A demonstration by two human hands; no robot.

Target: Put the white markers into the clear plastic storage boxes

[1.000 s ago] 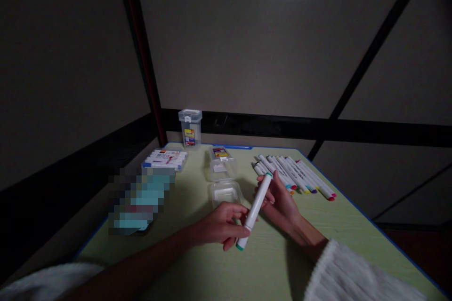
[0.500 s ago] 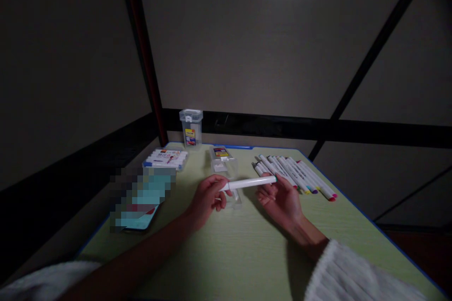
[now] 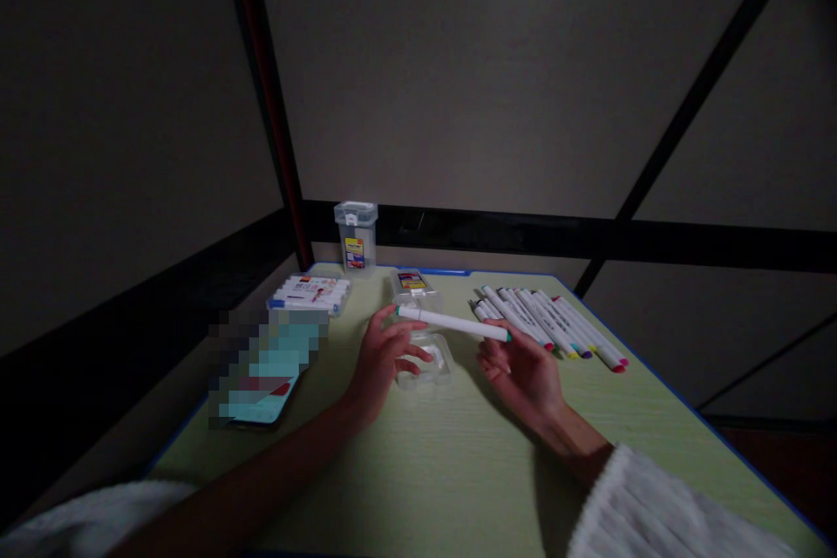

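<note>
A white marker with green ends (image 3: 452,323) lies almost level above the table, held between both hands. My left hand (image 3: 384,359) pinches its left end with fingers curled. My right hand (image 3: 523,370) grips the right end from below, palm turned up. Just under the marker sits an open clear plastic case (image 3: 424,357) on the pale green table (image 3: 458,462). A row of several white markers with coloured ends (image 3: 553,327) lies to the right of my right hand.
At the back stands a clear upright box with a yellow label (image 3: 356,235). A closed pack of white markers (image 3: 309,294) lies at the back left. A blurred-out flat object (image 3: 265,364) rests near the left edge. Dark rails frame the table.
The marker swung from steeply tilted, its low end near me, to almost level, and moved farther from me. My left hand moved up and away to its left end.
</note>
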